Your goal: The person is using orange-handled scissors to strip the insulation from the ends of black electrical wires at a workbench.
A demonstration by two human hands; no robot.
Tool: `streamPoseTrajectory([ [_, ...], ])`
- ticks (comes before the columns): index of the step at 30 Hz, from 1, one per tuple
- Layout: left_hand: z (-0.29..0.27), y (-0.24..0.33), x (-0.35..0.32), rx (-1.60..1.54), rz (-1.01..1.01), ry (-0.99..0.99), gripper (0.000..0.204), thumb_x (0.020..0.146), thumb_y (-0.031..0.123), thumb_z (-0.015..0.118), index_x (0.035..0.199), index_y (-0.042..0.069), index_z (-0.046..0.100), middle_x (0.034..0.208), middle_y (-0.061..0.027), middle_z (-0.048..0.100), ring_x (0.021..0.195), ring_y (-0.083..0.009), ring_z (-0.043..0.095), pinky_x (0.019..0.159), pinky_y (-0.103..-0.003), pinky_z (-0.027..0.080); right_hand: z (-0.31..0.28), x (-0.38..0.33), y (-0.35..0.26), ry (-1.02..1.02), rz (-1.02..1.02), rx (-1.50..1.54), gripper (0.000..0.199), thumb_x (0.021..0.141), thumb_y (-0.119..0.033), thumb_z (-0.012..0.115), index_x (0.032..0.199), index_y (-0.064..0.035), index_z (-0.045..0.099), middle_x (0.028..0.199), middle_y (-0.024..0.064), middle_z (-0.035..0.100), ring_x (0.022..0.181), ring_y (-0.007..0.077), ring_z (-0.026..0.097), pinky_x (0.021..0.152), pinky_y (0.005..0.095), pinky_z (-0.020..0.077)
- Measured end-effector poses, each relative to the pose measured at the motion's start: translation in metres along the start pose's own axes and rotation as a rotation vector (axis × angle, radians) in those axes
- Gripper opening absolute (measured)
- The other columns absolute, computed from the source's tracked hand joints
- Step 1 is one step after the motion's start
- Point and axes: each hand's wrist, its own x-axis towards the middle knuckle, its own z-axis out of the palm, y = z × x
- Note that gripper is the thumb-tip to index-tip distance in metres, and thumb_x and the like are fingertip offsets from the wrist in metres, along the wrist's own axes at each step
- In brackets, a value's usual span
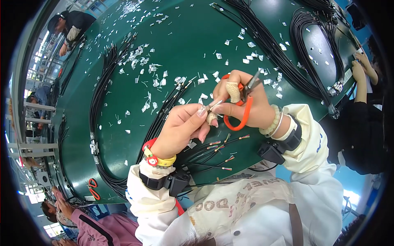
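My left hand (179, 125) is closed in a pinch on a cable end (209, 106), where pale strands stick out. Fingertips of my right hand (256, 107) meet it at the same spot, with thumb and forefinger together. Orange-handled scissors (248, 116) hang in my right hand, their blades pointing up and away from the cable. Cream finger covers (233, 92) wrap some of my fingers. Just below my hands lie several black cables (205, 157) with stripped ends showing coloured wires. How the held cable runs behind my left hand is partly hidden.
Silvery foil scraps (155, 82) litter the green table (180, 45). Bundles of black cables lie at the left (98, 102) and far right (283, 61). Another pair of orange-handled scissors (93, 189) rests at the lower left. Co-workers are around the table, one with hands (361, 69) near the right edge.
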Motion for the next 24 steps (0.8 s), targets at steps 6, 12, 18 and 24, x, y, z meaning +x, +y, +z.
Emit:
streamPoseTrajectory([
  [6,-0.007,-0.002,-0.002,-0.259,-0.024,-0.234,0.030,0.093,0.023,0.039,0.077,0.002,0.053,0.050,0.0032,0.041,0.043,-0.0057,0.032,0.042,-0.020,0.024,-0.007,0.006,0.000,-0.140,-0.182,-0.050,0.036,0.069,0.004,0.069,0.073,-0.0108,0.036,0.077,0.0110,0.061,0.077,0.0209,0.057,0.070,0.0326,0.0457],
  [12,-0.007,-0.003,-0.001,-0.526,-0.157,-0.319,0.030,0.093,0.023,0.040,0.076,0.002,0.053,0.048,0.0051,0.037,0.042,-0.0056,0.027,0.042,-0.022,0.022,-0.006,0.006,0.003,-0.124,-0.276,-0.060,0.037,0.069,0.005,0.069,0.074,-0.0110,0.036,0.077,0.0115,0.061,0.078,0.0217,0.057,0.069,0.0328,0.0455],
  [18,0.012,-0.003,0.000,0.098,0.214,0.111,0.024,0.089,0.016,0.049,0.075,-0.001,0.057,0.051,0.0015,0.047,0.042,-0.0075,0.038,0.040,-0.023,0.029,-0.005,0.000,0.007,-0.073,-0.180,0.012,0.033,0.071,0.001,0.069,0.073,-0.0091,0.038,0.076,0.0072,0.058,0.073,0.0136,0.055,0.067,0.0259,0.0446],
  [24,0.013,0.008,-0.004,0.862,0.643,0.234,0.008,0.077,0.005,0.061,0.071,0.001,0.058,0.056,-0.0066,0.052,0.044,-0.0152,0.047,0.041,-0.025,0.034,0.000,-0.001,0.010,-0.061,-0.147,0.200,0.032,0.073,0.003,0.066,0.075,-0.0095,0.037,0.074,0.0036,0.054,0.073,0.0133,0.051,0.064,0.0263,0.0429],
])
